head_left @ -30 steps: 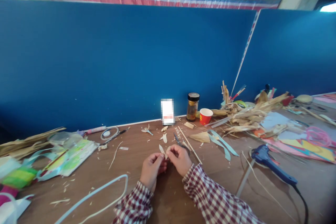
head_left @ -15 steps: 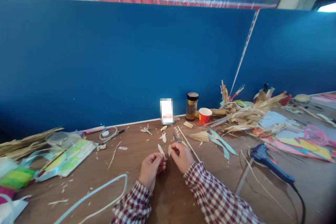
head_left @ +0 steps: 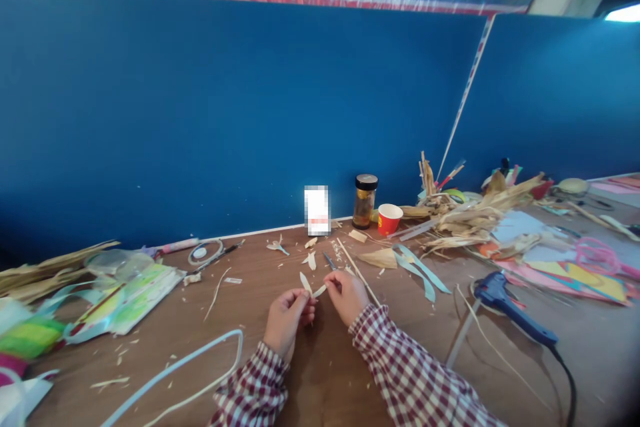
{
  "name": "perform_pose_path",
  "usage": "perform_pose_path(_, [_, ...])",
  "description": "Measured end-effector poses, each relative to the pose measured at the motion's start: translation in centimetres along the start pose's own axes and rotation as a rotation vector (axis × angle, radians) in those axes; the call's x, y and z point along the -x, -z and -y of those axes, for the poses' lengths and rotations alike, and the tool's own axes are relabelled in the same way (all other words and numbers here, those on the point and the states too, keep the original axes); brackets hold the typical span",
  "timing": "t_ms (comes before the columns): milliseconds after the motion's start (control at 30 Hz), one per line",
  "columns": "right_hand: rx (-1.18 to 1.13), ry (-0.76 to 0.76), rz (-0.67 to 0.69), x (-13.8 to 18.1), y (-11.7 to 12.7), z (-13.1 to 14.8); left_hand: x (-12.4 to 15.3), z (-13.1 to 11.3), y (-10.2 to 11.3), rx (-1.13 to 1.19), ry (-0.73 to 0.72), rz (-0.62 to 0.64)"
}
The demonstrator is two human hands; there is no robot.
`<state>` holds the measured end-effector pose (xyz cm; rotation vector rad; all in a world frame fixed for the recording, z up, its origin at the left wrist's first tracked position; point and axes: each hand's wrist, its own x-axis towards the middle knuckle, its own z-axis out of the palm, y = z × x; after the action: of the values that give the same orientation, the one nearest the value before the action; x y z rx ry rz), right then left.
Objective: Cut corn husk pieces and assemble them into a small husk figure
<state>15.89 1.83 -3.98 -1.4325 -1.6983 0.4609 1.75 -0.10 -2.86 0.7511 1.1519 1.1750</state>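
My left hand (head_left: 286, 319) pinches a small pale petal-shaped piece of dried husk (head_left: 305, 282) that sticks up from its fingertips. My right hand (head_left: 346, 295) is closed on a second pale husk piece (head_left: 320, 291), holding it against the first. Both hands rest low over the brown table (head_left: 310, 373), close together. Small scissors (head_left: 330, 261) lie just beyond my right hand. Both sleeves are red-and-white check.
A blue glue gun (head_left: 505, 303) with a black cord lies at the right. A jar (head_left: 365, 201), a red paper cup (head_left: 389, 219), and a heap of dried husks (head_left: 470, 217) stand by the blue partition. Coloured paper and packets (head_left: 125, 300) lie at the left. A pale loop of strip (head_left: 190, 367) lies near the front.
My hands have stayed close together; the two husk pieces came apart a little and are now touching again at the fingertips. The view has shifted slightly.
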Motion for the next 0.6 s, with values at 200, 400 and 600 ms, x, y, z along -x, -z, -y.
perform_pose_path(200, [-0.049,0.006,-0.071,-0.2,0.8,0.4,0.1,-0.2,-0.2,0.043,0.009,-0.029])
perform_pose_path(400, [-0.056,-0.003,-0.094,-0.2,1.4,0.7,0.1,-0.3,0.0,0.093,-0.054,-0.095])
perform_pose_path(600, [-0.254,0.028,-0.032,0.3,0.8,2.2,0.2,0.1,-0.1,-0.055,-0.076,-0.012])
